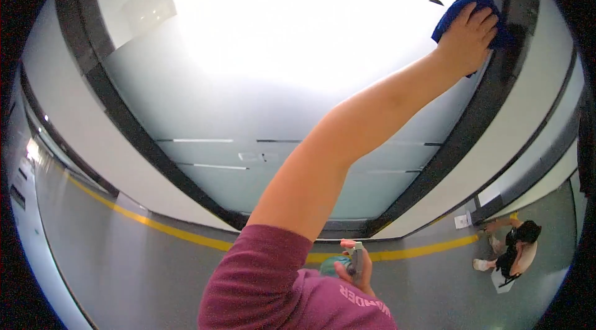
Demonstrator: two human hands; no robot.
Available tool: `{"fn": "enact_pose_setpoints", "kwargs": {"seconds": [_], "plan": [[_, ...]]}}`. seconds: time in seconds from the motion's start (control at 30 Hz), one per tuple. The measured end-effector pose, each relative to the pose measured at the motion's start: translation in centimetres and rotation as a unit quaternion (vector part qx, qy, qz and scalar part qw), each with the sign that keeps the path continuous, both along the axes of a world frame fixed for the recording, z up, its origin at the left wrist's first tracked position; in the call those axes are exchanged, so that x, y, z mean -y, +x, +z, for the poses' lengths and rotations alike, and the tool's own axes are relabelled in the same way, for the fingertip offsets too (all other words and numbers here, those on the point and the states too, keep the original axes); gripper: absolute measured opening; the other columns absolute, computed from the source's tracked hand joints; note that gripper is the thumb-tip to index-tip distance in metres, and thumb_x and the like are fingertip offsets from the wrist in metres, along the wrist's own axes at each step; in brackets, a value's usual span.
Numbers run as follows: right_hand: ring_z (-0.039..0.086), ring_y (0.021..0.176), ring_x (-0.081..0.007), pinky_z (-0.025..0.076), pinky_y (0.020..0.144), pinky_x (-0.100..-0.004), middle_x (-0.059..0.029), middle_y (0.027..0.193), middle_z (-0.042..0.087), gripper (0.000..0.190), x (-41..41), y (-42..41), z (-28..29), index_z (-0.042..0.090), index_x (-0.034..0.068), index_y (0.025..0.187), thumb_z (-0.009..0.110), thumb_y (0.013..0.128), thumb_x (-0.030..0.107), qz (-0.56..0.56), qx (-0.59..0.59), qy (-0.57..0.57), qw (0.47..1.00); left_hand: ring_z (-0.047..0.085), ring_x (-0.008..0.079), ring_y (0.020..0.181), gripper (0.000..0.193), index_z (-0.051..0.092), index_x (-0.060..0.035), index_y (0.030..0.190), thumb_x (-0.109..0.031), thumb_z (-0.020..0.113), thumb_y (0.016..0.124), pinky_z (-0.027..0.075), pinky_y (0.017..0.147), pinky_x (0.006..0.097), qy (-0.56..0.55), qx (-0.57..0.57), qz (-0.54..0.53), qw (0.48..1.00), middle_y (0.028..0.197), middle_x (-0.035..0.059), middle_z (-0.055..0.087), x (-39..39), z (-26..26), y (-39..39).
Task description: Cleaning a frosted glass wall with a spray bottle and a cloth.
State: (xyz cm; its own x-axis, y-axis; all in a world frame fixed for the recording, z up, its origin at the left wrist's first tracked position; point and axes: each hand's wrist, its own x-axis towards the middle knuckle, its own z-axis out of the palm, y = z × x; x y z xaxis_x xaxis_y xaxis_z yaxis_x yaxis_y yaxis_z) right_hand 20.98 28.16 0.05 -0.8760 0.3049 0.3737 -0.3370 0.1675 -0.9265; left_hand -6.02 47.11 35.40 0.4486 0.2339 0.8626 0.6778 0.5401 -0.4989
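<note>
My left hand (468,39) is stretched far up and to the right, pressing a dark blue cloth (449,18) against the right edge of a large glossy glass panel (279,74), where it meets the dark frame (458,120). The fingers are spread over the cloth and partly hide it. Low in front of my chest, my right hand (365,267) grips a spray bottle (333,265) with a grey trigger head and a blue-green body. My shirt hides part of that hand and bottle.
A small dark curved piece (436,1) shows on the panel beside the cloth. White wall sections flank the frame. Yellow tape (177,235) runs along the grey floor (153,283). At right, another person (517,246) sits low near the wall, by a white paper-like item (463,222).
</note>
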Motion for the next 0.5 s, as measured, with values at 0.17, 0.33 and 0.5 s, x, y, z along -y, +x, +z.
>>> {"fn": "enact_pose_setpoints", "kwargs": {"seconds": [0.17, 0.33, 0.5], "plan": [[0.057, 0.11, -0.0249, 0.047, 0.086, -0.035, -0.014, 0.119, 0.059, 0.047, 0.9, -1.6, 0.1, 0.054, 0.004, 0.12, 0.07, 0.076, 0.01, 0.057, 0.023, -0.007, 0.998, 0.044, 0.02, 0.126, 0.039, 0.066, -0.0204, 0.115, -0.042, 0.056, 0.084, 0.024, 0.11, 0.0497, 0.016, -0.012, 0.039, 0.999, 0.129, -0.0022, 0.057, 7.7, 0.4, -3.0], [0.056, 0.112, -0.0249, 0.045, 0.087, -0.0348, -0.0143, 0.121, 0.058, 0.047, 2.4, -3.7, 0.2, 0.053, 0.003, 0.12, 0.07, 0.076, 0.009, 0.123, 0.004, 0.028, 0.992, 0.045, 0.0203, 0.122, 0.043, 0.067, -0.0194, 0.111, -0.045, 0.062, 0.077, 0.027, 0.107, 0.0492, 0.037, -0.032, 0.042, 0.998, 0.127, -0.0016, 0.057, 18.1, 1.6, -5.9], [0.055, 0.114, -0.0243, 0.044, 0.09, -0.0352, -0.0146, 0.122, 0.058, 0.045, 5.1, -6.2, 0.9, 0.054, 0.003, 0.119, 0.07, 0.077, 0.009, 0.193, 0.01, 0.026, 0.981, 0.023, 0.0305, 0.142, 0.059, 0.038, -0.0002, 0.141, -0.033, 0.047, 0.093, 0.017, 0.116, 0.0472, -0.049, 0.115, 0.115, 0.985, 0.152, 0.0157, 0.03, 31.5, 2.7, -7.8]]}}
